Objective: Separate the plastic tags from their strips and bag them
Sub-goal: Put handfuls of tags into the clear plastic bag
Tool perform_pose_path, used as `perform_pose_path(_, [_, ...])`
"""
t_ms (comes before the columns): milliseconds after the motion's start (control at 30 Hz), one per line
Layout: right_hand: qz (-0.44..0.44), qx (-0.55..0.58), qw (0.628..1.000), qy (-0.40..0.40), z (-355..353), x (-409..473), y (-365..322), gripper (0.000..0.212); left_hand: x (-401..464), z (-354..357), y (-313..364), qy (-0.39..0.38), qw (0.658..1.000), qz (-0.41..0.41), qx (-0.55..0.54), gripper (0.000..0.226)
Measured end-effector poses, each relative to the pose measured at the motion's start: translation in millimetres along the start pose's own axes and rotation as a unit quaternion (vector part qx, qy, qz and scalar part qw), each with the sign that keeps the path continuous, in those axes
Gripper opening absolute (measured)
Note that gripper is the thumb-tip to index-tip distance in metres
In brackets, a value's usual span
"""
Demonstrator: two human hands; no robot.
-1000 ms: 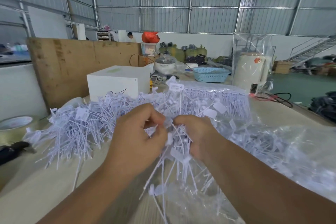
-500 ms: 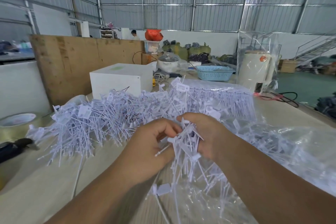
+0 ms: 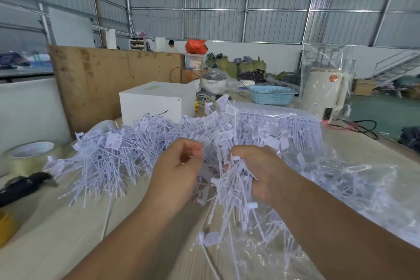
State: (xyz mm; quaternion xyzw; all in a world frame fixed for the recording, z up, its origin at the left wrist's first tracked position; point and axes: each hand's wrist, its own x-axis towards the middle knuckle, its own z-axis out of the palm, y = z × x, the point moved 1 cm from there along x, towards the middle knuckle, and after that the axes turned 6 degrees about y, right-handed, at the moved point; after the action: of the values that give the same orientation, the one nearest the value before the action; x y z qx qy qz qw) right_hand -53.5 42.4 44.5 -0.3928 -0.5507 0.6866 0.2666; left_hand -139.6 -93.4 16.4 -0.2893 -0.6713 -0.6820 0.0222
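Your right hand (image 3: 256,173) is clenched around a thick bunch of white plastic tags (image 3: 231,191), the thin stems spilling down and out below your fist toward you, just in front of the big pile of tags (image 3: 118,154) that spreads across the table (image 3: 56,234). Your left hand (image 3: 179,173) sits just beside the bunch on its left, fingers curled in with thumb and fingertips drawn together near the top of the stems (whether they actually pinch a tag there is too small and blurred to tell). The pile runs from the left of your hands round behind them, a tangle of stems and flat square heads lying on the tabletop. To the right of the pile, a clear plastic bag (image 3: 352,179) lies crumpled on the table with tags showing through it, and its near edge reaches under the bunch you hold. Behind the pile stands a white box (image 3: 156,102). Left of the pile sit a roll of clear tape (image 3: 29,157) and, nearer you, a dark tool (image 3: 22,186). Behind and to the right of the pile are a blue basket (image 3: 271,95) and a tall white cylinder (image 3: 322,91) wrapped in clear film.
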Motion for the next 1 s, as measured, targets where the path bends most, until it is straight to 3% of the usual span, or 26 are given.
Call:
perform_pose_path(67, [-0.017, -0.023, 1.000, 0.004, -0.7, -0.1, -3.0, 0.039, 6.3, -7.5, -10.9, 0.012, 0.995, 0.002, 0.103, 0.018])
perform_pose_path(133, [-0.022, -0.029, 0.999, 0.002, -1.7, -2.8, -6.4, 0.025, 9.8, -10.2, -21.2, -0.036, 0.981, -0.008, 0.189, 0.015])
perform_pose_path(167, [-0.024, -0.031, 0.999, -0.002, -2.3, -3.3, -7.2, 0.031, 11.8, -9.7, -23.4, -0.052, 0.975, -0.004, 0.215, 0.006])
perform_pose_path(267, [-0.027, -0.056, 0.998, -0.022, -0.9, -11.8, -11.3, 0.050, 12.7, -4.6, -26.3, -0.076, 0.961, 0.043, 0.262, 0.036])
perform_pose_path(400, [-0.036, -0.053, 0.998, -0.027, 2.3, -18.9, -15.6, 0.064, 8.1, 0.5, -20.6, -0.082, 0.975, 0.015, 0.206, 0.032])
perform_pose_path(533, [-0.053, -0.014, 0.998, -0.029, 11.5, -22.4, -14.3, 0.085, -1.2, 2.6, -5.3, -0.063, 0.971, 0.089, 0.212, 0.027])
perform_pose_path(633, [-0.049, 0.007, 0.998, -0.044, 17.2, -23.0, -10.9, 0.094, -14.5, 5.7, 7.0, -0.100, 0.980, 0.092, 0.142, 0.030])
perform_pose_path(767, [-0.054, 0.023, 0.995, -0.077, 18.8, -23.5, -9.5, 0.059, -21.0, 10.6, 15.2, -0.111, 0.994, 0.007, 0.011, 0.015])
perform_pose_path(867, [-0.053, 0.033, 0.992, -0.113, 20.1, -23.4, -11.7, 0.021, -19.8, 11.3, 15.1, -0.120, 0.987, 0.049, 0.092, 0.054])
perform_pose_path(900, [-0.054, 0.026, 0.991, -0.121, 20.6, -22.2, -12.3, 0.020, -20.1, 10.6, 15.3, -0.117, 0.983, 0.066, 0.124, 0.060])
perform_pose_path(1000, [-0.042, -0.019, 0.987, -0.152, 22.4, -20.7, -12.6, 0.030, -21.8, 11.5, 16.5, -0.100, 0.982, 0.089, 0.136, 0.042])
